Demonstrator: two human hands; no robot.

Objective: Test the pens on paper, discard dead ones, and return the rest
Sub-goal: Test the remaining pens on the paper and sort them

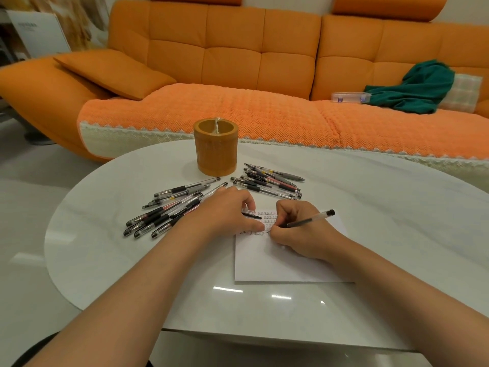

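Both forearms reach across the white table (111,260) onto the sheet of paper (264,263). The right hand (299,231) grips a clear-barrelled pen (312,220), tip down among rows of written marks. The left hand (225,215) rests at the paper's upper left corner, pinching a clear pen cap (250,212). One pen pile (164,213) lies just left of that hand. Another pile (270,181) lies just beyond both hands, near the brown pen holder (215,147).

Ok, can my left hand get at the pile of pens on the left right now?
Probably yes: the left hand lies right beside the left pile of pens, nothing between. It seems to pinch a pen cap, though, so it isn't free.
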